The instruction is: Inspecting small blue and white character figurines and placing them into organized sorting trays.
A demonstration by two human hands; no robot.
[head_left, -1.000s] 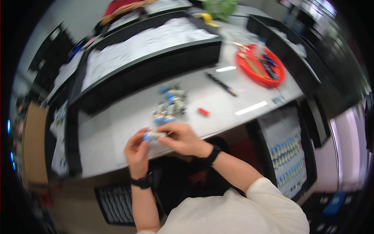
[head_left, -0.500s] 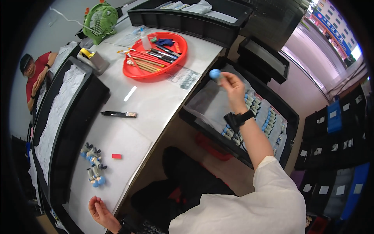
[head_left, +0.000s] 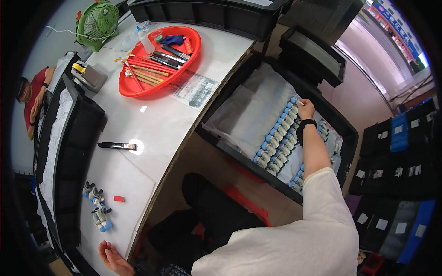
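Note:
My right hand (head_left: 306,110) reaches into a black crate on the right. Its fingers are closed on a small blue-headed figurine at the far end of a row, and they partly cover it. Beside the hand lie rows of similar figurines (head_left: 277,133), blue heads and pale bodies, on white sheeting. My left hand (head_left: 113,258) rests by the table's near edge, palm up, fingers loosely bent and holding nothing. Just beyond it, several loose figurines (head_left: 97,207) lie in a cluster on the table, with a small red block (head_left: 119,198) next to them.
The black crate (head_left: 216,141) stands beside the table (head_left: 159,124). A red tray (head_left: 195,50) holds brushes, pens and a bottle. A dark pen-like tool (head_left: 117,146) lies mid-table. Black bins (head_left: 83,133) line the left; a green fan (head_left: 96,25) stands far left, near another person (head_left: 34,99).
My right hand has carried the figurine from above the crate down to the end of a row. The view has shifted, and my left hand stays near the table edge.

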